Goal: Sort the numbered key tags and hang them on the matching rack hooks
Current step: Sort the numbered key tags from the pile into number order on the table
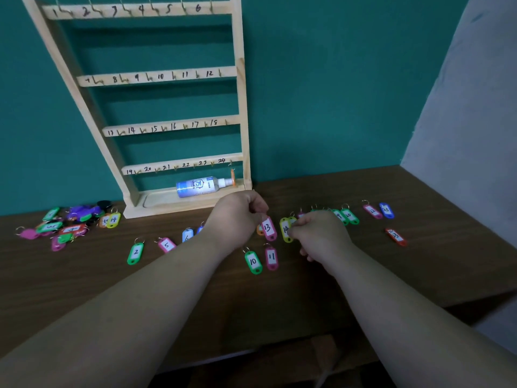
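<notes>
A wooden rack (243,107) with hooks numbered 1 to 24 leans against the teal wall. An orange tag (232,175) hangs on hook 24. My left hand (237,217) pinches the top of the pink tag 13 (269,228), which hangs just above the table. My right hand (321,233) pinches the yellow tag 14 (285,229) beside it. In front lie the green tag 10 (253,262) and the pink tag 11 (271,257). To the left lie the green tag 2 (135,252), pink tag 5 (166,244) and blue tag 6 (187,236).
A pile of mixed tags (64,225) lies at the table's left. More tags (347,216) are spread to the right, up to a red one (396,236). A spray bottle (201,186) lies on the rack's base. A grey wall bounds the right side.
</notes>
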